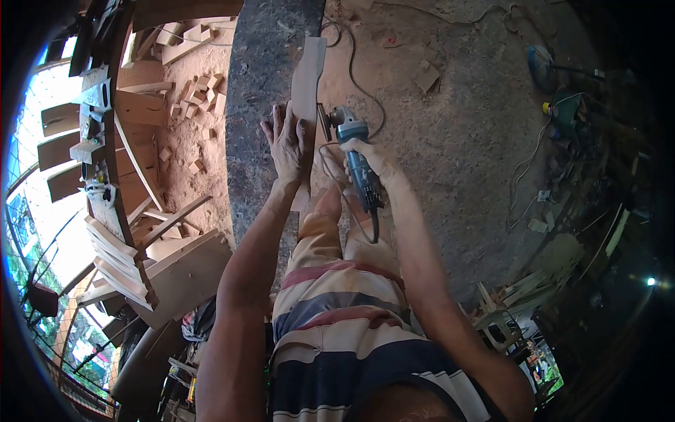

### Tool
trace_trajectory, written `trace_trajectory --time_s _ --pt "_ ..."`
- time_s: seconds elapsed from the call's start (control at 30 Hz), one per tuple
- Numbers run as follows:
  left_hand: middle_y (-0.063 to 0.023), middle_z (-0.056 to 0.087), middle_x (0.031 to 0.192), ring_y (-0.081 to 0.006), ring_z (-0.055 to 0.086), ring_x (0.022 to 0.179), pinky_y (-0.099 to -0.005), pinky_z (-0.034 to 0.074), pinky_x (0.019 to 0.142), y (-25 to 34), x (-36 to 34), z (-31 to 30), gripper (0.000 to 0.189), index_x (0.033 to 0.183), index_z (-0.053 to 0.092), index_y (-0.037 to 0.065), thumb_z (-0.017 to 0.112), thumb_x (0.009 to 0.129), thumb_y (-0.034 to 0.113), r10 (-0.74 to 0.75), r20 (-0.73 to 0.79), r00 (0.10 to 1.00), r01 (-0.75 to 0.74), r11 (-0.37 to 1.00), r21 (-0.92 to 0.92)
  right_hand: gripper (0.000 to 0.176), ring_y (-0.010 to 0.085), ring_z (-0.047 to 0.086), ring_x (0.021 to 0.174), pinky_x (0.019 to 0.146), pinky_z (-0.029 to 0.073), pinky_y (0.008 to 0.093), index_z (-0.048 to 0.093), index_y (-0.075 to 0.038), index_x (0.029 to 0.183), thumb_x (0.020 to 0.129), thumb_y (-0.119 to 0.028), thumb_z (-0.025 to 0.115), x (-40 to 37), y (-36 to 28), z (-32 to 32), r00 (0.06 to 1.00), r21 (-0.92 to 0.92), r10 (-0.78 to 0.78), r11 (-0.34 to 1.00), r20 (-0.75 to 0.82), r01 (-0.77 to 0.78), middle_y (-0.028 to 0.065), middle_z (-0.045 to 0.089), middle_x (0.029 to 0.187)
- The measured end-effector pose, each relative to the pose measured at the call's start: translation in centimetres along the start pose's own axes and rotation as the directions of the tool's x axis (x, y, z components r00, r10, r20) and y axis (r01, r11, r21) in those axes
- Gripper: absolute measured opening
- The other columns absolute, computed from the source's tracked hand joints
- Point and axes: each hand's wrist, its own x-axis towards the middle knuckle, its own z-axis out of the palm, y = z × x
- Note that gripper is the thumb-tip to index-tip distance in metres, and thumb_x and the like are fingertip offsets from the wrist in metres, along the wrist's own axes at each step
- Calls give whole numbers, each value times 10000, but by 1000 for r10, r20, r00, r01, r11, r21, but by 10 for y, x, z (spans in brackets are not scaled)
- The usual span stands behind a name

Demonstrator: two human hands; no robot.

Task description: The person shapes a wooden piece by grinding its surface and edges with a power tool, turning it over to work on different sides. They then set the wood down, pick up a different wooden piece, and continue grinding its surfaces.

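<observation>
A long pale piece of wood (306, 88) with a curved outline lies along the edge of a dark, worn bench (256, 63). My left hand (290, 144) presses on it from above, fingers stretched out and spread. My right hand (371, 156) is wrapped round the teal body of an angle grinder (361, 169). The grinder's disc (324, 122) stands on edge close beside the right side of the wood; whether it touches cannot be made out. A dark cord leaves the grinder's lower end.
Small wood blocks (200, 95) lie scattered on the dusty floor left of the bench. Curved wooden pieces (116, 264) are stacked on a shelf at the left. A cable (357, 77) runs over the ground ahead. A blue fan-like object (541, 69) stands at the far right.
</observation>
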Motion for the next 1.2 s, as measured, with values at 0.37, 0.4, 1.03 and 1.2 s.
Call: trace_trajectory --time_s 0.37,0.4,1.03,1.2 --pt "-227 485 1715 -419 282 1688 -624 35 1393 3 0 -1 619 1688 464 67 385 1193 429 -14 11 1000 14 1000 11 437 175 707 584 560 578 321 733 -62 973 836 -449 882 61 4 8 984 11 -137 990 -117 139 68 728 761" --pt "-222 490 1713 -417 282 1688 -622 35 1394 3 -1 -2 616 1687 467 67 388 1193 426 -14 15 1000 14 1000 17 430 178 710 587 564 577 319 729 -59 969 844 -444 875 47 0 15 987 21 -124 992 -106 127 70 729 763" --pt "-201 487 1717 -416 271 1692 -629 30 1393 9 1 -5 600 1685 449 49 408 1183 375 -14 12 1000 14 1000 6 340 170 682 588 562 560 319 765 -49 998 891 -365 830 3 22 25 995 56 -68 996 -78 73 54 722 778" --pt "-215 481 1715 -414 275 1690 -630 35 1392 12 -1 -11 599 1687 443 42 409 1179 357 -13 32 999 13 1000 2 341 197 693 576 545 567 333 760 -33 1005 895 -346 842 -15 45 -5 996 -80 47 995 -75 -53 77 727 773"
